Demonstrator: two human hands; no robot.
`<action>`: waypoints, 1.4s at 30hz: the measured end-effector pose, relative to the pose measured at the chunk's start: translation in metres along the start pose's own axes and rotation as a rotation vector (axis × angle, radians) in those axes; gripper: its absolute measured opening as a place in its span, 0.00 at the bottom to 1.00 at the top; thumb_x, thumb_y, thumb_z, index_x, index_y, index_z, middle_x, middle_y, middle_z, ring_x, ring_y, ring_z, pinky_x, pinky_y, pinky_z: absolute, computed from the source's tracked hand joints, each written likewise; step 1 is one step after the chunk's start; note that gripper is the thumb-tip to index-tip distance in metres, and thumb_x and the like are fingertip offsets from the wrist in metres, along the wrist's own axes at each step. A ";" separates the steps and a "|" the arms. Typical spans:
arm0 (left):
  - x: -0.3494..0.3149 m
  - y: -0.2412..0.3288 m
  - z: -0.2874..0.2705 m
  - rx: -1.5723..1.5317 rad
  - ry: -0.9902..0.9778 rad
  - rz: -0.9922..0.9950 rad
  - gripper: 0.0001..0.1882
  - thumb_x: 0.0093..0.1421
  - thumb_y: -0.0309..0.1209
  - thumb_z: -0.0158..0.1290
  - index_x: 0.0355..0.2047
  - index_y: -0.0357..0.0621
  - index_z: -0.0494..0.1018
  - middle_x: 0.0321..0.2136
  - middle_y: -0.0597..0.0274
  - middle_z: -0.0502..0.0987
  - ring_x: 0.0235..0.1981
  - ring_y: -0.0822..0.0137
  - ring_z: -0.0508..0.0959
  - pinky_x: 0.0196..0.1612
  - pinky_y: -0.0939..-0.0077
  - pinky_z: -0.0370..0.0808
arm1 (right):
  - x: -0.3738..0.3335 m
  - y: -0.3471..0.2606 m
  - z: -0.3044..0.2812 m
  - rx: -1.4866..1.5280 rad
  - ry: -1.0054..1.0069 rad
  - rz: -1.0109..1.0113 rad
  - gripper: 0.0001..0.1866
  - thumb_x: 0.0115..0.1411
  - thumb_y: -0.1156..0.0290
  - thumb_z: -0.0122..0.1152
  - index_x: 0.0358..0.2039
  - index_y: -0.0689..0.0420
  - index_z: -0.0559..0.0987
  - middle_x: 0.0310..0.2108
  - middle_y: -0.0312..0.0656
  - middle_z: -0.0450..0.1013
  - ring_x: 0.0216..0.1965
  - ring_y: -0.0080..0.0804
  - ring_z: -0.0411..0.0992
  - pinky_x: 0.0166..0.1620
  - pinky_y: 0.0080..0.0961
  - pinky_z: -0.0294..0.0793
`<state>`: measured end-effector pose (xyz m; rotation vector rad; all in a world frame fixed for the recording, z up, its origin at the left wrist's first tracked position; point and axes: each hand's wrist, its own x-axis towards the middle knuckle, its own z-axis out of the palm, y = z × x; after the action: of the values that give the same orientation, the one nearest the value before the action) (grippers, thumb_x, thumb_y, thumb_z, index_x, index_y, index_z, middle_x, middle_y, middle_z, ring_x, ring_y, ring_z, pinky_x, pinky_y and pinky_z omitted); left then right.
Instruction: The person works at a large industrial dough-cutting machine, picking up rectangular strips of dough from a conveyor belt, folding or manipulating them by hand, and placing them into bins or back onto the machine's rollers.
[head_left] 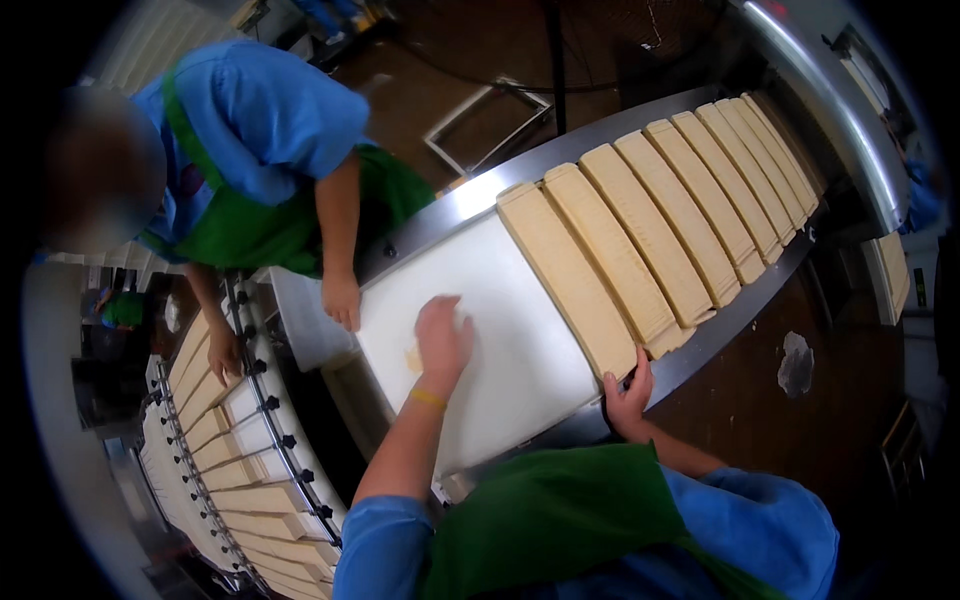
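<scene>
A row of long, flat, pale tan slabs that look like dough lies crosswise on a white conveyor belt (520, 350). My right hand (630, 400) is at the near end of the leftmost dough slab (565, 280), thumb and fingers around its corner. Over the bare part of the belt, to the left of the slabs, hovers my left hand (443, 340). Its fingers are apart and nothing is in it; a yellow band (428, 398) circles that wrist. Beside the left hand a small tan smear (412, 358) marks the belt.
Across the belt, a co-worker (270, 140) in a blue shirt and green apron rests one hand (341, 298) near the belt's edge; the other (224, 352) is over a second conveyor with more slabs (260, 500). A curved metal cover (830, 110) stands at the far right.
</scene>
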<state>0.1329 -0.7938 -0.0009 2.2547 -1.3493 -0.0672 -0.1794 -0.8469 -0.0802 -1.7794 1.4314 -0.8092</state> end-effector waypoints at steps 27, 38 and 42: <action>0.042 -0.013 -0.020 0.344 -0.010 -0.536 0.34 0.43 0.52 0.61 0.42 0.38 0.70 0.39 0.49 0.72 0.48 0.55 0.70 0.54 0.57 0.62 | 0.016 -0.113 -0.026 -0.059 -0.858 -0.073 0.35 0.48 0.62 0.63 0.54 0.62 0.64 0.35 0.56 0.74 0.36 0.55 0.73 0.41 0.42 0.72; -0.178 -0.050 -0.085 -0.389 0.354 -0.873 0.34 0.45 0.38 0.67 0.46 0.32 0.64 0.41 0.47 0.73 0.43 0.56 0.75 0.46 0.66 0.71 | 0.044 -0.094 0.039 -0.263 -1.009 -0.538 0.46 0.38 0.64 0.73 0.58 0.53 0.60 0.45 0.58 0.64 0.47 0.56 0.66 0.50 0.43 0.70; -0.217 -0.046 -0.122 -0.456 0.646 -0.777 0.32 0.46 0.38 0.67 0.46 0.34 0.65 0.40 0.49 0.74 0.40 0.58 0.76 0.44 0.67 0.72 | 0.015 -0.146 0.036 -0.155 -0.940 -0.686 0.41 0.41 0.68 0.70 0.57 0.49 0.62 0.45 0.56 0.60 0.43 0.58 0.68 0.48 0.43 0.72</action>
<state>0.0961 -0.5465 0.0384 2.0008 -0.0787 0.0766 -0.0683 -0.8357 0.0212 -2.3314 0.2669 -0.0738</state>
